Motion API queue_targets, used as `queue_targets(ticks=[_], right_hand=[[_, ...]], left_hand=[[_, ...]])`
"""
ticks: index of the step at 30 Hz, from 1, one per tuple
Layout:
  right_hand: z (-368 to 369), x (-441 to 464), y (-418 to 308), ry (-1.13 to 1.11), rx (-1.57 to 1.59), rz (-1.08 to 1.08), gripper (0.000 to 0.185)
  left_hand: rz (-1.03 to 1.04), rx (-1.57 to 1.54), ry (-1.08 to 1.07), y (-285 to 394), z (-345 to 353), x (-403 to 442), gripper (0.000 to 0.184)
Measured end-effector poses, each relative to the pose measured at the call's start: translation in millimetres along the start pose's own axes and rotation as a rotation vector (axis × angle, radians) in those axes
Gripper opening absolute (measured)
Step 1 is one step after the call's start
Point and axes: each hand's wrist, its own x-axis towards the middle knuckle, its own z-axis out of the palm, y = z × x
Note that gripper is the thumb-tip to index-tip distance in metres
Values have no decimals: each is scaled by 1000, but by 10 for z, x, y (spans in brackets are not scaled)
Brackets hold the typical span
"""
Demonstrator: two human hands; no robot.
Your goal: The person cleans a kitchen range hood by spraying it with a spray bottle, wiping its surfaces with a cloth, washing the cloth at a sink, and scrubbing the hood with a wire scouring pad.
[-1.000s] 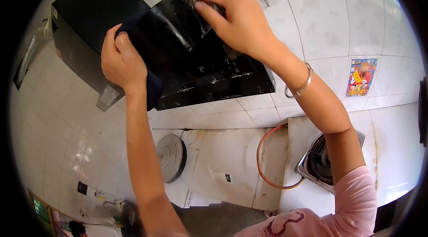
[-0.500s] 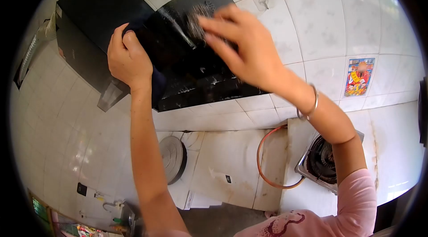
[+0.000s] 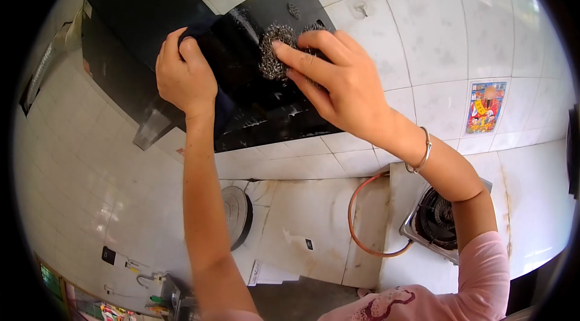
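A steel wool scrubber (image 3: 277, 52) is pinched in the fingers of my right hand (image 3: 344, 79), pressed against the glossy black panel of a range hood (image 3: 251, 109). Whitish streaks and wet marks show on the panel. On the left, my left hand (image 3: 187, 76) is closed on a dark cloth (image 3: 225, 103), which lies against the hood beside its tall black upper section (image 3: 145, 13). Part of the scrubber is hidden behind my right fingers.
Below the hood stand a gas stove (image 3: 436, 215) with an orange hose (image 3: 353, 224) and a round lid-like object (image 3: 237, 215) on the counter (image 3: 302, 206). A colourful poster (image 3: 485, 108) hangs on the tiled wall at right. A silver duct (image 3: 51, 58) runs at far left.
My right hand has moved down the panel with the scrubber, away from its top edge. My left hand has shifted slightly right in view, still holding the cloth.
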Motion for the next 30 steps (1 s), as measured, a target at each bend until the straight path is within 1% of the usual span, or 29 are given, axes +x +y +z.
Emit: queue_targets(ticks=[2, 4, 5, 6, 8, 10, 12, 13, 14, 16, 18, 20, 21, 22, 24, 25, 28, 30], right_hand=[[25, 110, -15, 36, -72, -58, 17], [95, 368, -113, 43, -75, -98, 16], [154, 454, -154, 47, -78, -140, 14], [219, 478, -164, 42, -75, -136, 14], [318, 484, -181, 102, -191, -188, 11], [246, 277, -200, 91, -165, -183, 13], [144, 118, -224, 57, -161, -112, 27], [109, 111, -235, 26, -153, -73, 27], [138, 152, -217, 26, -152, -75, 27], [250, 329, -141, 105, -102, -111, 22], [211, 530, -94, 117, -64, -124, 22], [82, 649, -112, -73, 91, 5, 27], [214, 552, -55, 75, 18, -38, 25], [215, 438, -61, 73, 15, -40, 25], [88, 165, -121, 7, 67, -10, 19], [45, 78, -163, -33, 84, 31, 20], [92, 121, -164, -1, 118, 44, 18], [133, 258, -139, 0, 158, 66, 18]], left_hand=[[15, 3, -1, -24, -1, 5, 30], [27, 2, -4, -33, 4, 7, 29], [47, -32, -9, -42, -3, 6, 29], [64, -66, -14, -48, -11, 1, 29], [51, -56, -26, -57, -13, 0, 29], [38, -49, -24, -56, -18, 9, 29], [21, -50, -26, -43, -24, 3, 26], [18, -48, -21, -39, -26, 8, 26], [15, -46, -16, -31, -23, 10, 26], [11, -44, -15, -35, -10, 7, 25], [70, -51, 6, -72, -5, 3, 25], [59, -50, 2, -67, -18, 4, 24], [53, -56, 3, -50, -12, 10, 24], [51, -59, 4, -43, -9, 13, 24], [58, -36, 17, -35, -15, 4, 24], [54, -38, 18, -28, -6, -6, 24], [46, -10, 34, -32, 0, 4, 24], [29, -17, -4, -42, -13, 8, 30]])
